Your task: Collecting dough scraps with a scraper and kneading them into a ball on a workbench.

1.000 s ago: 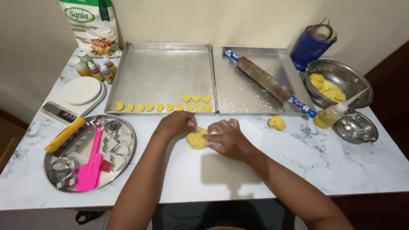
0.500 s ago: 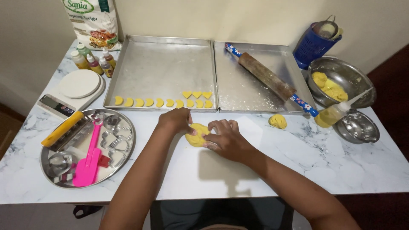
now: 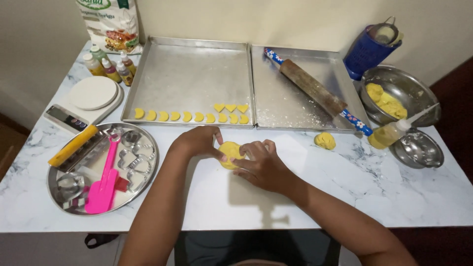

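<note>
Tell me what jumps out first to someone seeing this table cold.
Both hands, left hand and right hand, press a flat yellow dough piece at the middle of the marble table. Behind them, a row of small yellow cut shapes lines the front edge of the left baking tray, and a rolling pin lies slantwise in the right tray. At the left, a round metal plate holds cookie cutters and a bright pink spatula.

The white marble-patterned tabletop (image 3: 345, 197) is viewed steeply downward from one head-worn camera, at close range, forearms entering from the frame's bottom.
</note>
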